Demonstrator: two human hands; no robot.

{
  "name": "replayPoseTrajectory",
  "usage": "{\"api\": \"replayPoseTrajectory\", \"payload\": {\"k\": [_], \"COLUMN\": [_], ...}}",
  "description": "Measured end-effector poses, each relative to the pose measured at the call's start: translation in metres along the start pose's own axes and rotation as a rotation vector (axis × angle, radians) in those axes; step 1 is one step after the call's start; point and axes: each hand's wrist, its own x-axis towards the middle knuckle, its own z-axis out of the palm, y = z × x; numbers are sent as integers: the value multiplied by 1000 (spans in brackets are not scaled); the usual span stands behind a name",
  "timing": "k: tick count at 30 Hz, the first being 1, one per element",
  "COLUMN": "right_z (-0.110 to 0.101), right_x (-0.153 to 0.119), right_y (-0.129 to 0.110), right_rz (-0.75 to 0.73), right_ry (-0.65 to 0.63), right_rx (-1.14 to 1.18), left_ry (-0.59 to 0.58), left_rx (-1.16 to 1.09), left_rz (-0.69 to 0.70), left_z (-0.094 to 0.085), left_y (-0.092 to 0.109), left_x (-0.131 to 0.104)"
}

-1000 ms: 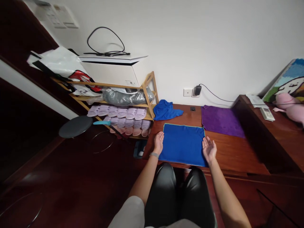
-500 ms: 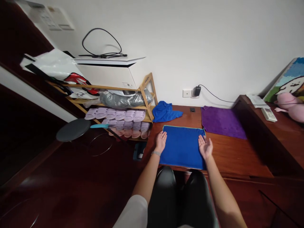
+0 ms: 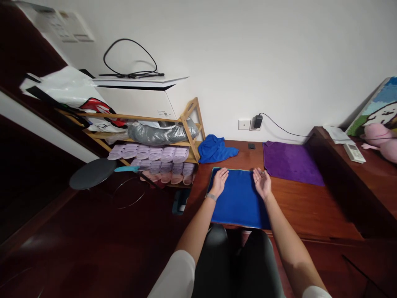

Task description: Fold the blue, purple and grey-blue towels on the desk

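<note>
One camera gives the only view: worn on the person's head, it looks forward and steeply down from above the lap, so the knees (image 3: 259,249) and both forearms (image 3: 287,231) come up from the bottom edge. It faces a white wall (image 3: 217,54), which fills much of the upper part, with the table (image 3: 310,207) lower down, centre to right. The hands (image 3: 220,183) sit a little below mid-height. The view is wide, taking in a stool (image 3: 93,174) at left and a pink toy (image 3: 389,147) cut by the right edge.
</note>
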Motion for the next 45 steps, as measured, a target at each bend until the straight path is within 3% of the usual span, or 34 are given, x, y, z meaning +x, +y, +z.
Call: {"api": "replayPoseTrajectory", "payload": {"k": [3,8,10,13,16,18,20,23,27,30,34,38,42,45], "right_z": [-7,-52,-57,-38,-6,9,13,-4,-34,-38,-29,-42,-68,-75], "right_x": [13,25,26,20,7,-1,-6,-4,6,7,-10,-35,-46,-42], "right_y": [-1,-32,-37,-24,5,22,30,19,-22,-38,-22,-2,-14,-30], "right_rz": [58,-72,-122,-275,-426,-420,-377,-354,-351,-334,-387,-411,-390,-393], "right_ry": [41,119,137,109,-87,-240,-302,-260,-186,-202,-235,-185,-150,-75], "right_rx": [-39,-146,-222,-374,-654,-819,-914,-997,-1023,-1007,-976,-979,-1012,-989], "left_ry": [60,98,90,57,-23,-65,-97,-148,-197,-194,-182,-207,-206,-203], "left_rx": [17,19,22,52,159,232,276,330,378,367,381,450,466,460], "left_rz": [-4,70,76,113,159,168,181,203,168,142,134,234,264,259], "left_z": [3,-26,-32,-23,1,13,16,5,-9,-8,-8,-23,-35,-37], "left_y": [-4,14,20,18,6,-2,-6,-3,7,10,13,23,32,34], "left_x": [11,16,16,13,8,3,-2,-8,-9,-6,-4,-5,-9,-10]}}
